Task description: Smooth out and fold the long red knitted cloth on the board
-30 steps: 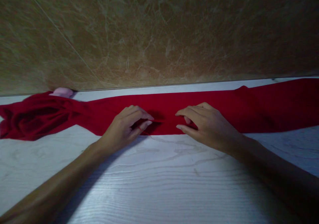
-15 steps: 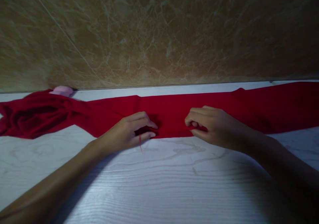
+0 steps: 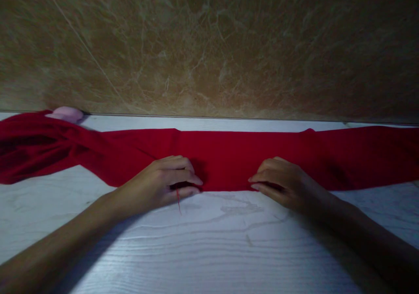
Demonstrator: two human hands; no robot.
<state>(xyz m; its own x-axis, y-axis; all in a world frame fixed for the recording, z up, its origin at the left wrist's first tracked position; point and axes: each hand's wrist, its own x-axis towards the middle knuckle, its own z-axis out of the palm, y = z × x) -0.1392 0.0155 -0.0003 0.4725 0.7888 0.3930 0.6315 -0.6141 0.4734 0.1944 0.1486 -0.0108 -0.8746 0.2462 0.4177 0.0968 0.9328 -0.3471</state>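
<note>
Left hand (image 3: 173, 178) and right hand (image 3: 284, 180), both nearly closed, pinch one red cloth (image 3: 225, 158) along one edge

Looks like an indoor spot, but honestly can't tell if it's a home, shop or workshop. Beyond the left hand (image 3: 165, 179) and right hand (image 3: 283, 179) there's brown marbled tile (image 3: 216, 49) with a pale seam (image 3: 82, 42), and on their near side a white wood-grain surface (image 3: 209, 250).

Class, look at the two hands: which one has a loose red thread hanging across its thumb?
The left hand: a thin red thread dangles there, while none shows at the right hand.
</note>
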